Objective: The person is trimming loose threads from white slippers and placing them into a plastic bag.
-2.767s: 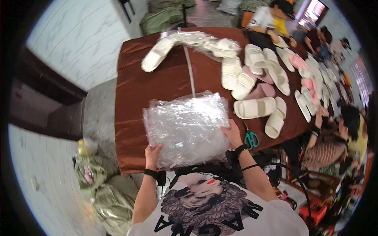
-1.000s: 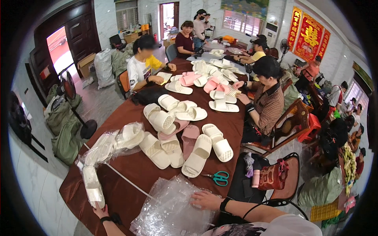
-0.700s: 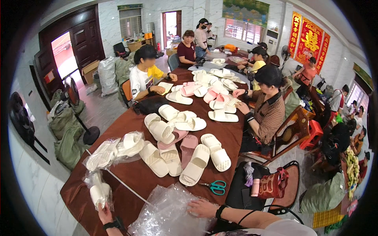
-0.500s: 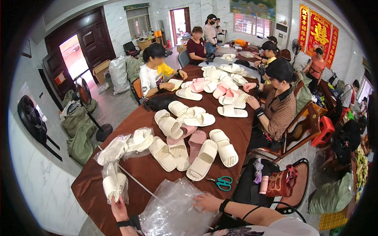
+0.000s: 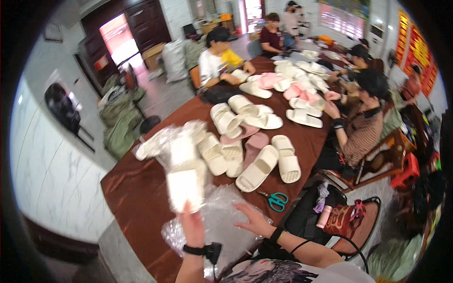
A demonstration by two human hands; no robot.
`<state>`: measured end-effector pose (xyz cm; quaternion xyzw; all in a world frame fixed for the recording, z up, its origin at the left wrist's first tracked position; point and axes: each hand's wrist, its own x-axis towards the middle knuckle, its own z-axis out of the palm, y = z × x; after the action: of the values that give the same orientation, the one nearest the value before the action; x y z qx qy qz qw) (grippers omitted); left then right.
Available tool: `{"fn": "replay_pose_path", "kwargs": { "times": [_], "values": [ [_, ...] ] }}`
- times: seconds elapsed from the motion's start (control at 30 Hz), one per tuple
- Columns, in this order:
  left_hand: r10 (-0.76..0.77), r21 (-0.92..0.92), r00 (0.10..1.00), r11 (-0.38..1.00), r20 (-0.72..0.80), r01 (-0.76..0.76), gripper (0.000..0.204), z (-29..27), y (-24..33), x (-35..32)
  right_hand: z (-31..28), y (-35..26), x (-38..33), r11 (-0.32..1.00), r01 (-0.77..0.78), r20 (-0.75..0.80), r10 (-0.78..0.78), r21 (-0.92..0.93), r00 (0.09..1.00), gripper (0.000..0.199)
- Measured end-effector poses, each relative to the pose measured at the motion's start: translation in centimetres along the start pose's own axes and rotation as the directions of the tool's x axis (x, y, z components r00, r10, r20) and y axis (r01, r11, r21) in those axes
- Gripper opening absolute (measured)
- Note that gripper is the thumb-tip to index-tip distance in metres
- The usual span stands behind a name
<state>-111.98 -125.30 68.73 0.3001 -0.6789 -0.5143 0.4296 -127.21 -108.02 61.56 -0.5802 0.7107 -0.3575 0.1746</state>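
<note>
My left hand [image 5: 191, 227] grips the near end of a white slide slipper [image 5: 185, 186] in a clear plastic bag, held above the table and smeared by motion. Its fingertips are partly hidden behind the slipper. My right hand [image 5: 255, 220] is open, fingers apart, over a heap of clear plastic bags [image 5: 222, 226] at the table's near edge; whether it touches them I cannot tell. Just beyond lie unbagged cream slippers [image 5: 258, 168] and dusty pink ones [image 5: 257, 144]. Another bagged slipper [image 5: 153, 144] lies behind the held one, toward the left.
Teal-handled scissors [image 5: 276, 201] lie right of my right hand on the brown cloth [image 5: 141, 212]. Farther up the table, co-workers sit on both sides around a slipper pile [image 5: 302, 78]. A chair with a red bag [image 5: 347, 219] stands at the right; a black fan [image 5: 61, 106] is at the left.
My left hand has lifted the bagged slipper and moved it rightward, toward the plastic heap. My right hand has risen somewhat, fingers spread. The whole view has shifted to the left.
</note>
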Motion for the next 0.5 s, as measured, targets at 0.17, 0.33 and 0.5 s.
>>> {"fn": "replay_pose_path", "kwargs": {
  "times": [0.17,0.33,0.5],
  "values": [
    [-0.347,-0.453,0.927,0.81,0.141,0.372,0.047,8.4,-0.5,-7.3,-1.2,-6.0,2.6,0.056,-0.039,0.016,0.368,0.998,0.93,0.061],
    [-0.191,-0.214,0.787,0.901,0.586,0.378,0.051,7.9,-0.2,-8.7,-3.8,-2.1,-0.3,0.068,0.147,-0.159,0.582,0.987,0.798,0.038],
    [-0.19,-0.358,0.906,0.873,0.377,0.332,0.06,0.8,1.2,-3.7,-8.2,-0.1,-3.2,0.047,0.136,-0.137,0.582,0.99,0.801,0.047]
  ]
}}
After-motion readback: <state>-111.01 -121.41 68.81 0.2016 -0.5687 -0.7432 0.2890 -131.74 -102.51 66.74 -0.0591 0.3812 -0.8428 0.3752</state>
